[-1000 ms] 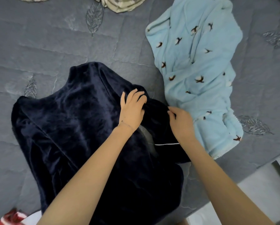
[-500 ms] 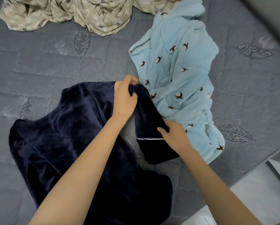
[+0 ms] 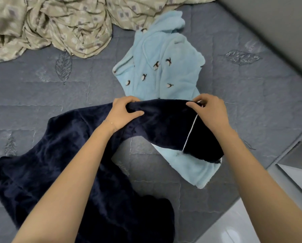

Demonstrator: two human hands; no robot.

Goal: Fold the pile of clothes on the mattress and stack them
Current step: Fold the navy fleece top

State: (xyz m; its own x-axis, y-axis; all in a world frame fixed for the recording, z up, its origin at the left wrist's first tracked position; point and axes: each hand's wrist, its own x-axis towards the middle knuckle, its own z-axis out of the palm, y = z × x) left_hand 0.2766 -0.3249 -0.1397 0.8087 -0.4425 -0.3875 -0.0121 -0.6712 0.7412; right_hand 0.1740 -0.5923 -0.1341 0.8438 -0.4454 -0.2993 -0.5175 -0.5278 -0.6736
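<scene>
**Two hands raise a navy sleeve above a grey mattress**

Nearest to us, two bare forearms reach forward from the bottom edge. Beneath the left one we see a dark navy plush garment [image 3: 46, 172] spread in loose folds on the grey quilted mattress [image 3: 41, 99]. Its near part lies close to the mattress edge, and a strip of white floor [image 3: 234, 225] shows past that edge at lower right.

A little further on, both hands hold one sleeve of this garment raised off the mattress. The left hand [image 3: 124, 113] grips a bunch of the plush, with the fingers curled over the top. The right hand [image 3: 209, 113] pinches the cuff end, where a thin white piping line [image 3: 190, 134] crosses the sleeve, and the cuff hangs below the hand.

The lifted sleeve partly covers a light blue fleece garment with small brown and white sprigs [image 3: 164, 76], which lies crumpled on the mattress just beyond the hands. Farthest from us we find a crumpled beige patterned sheet [image 3: 59, 23] along the top and a plain grey wall [image 3: 278, 23] at upper right
</scene>
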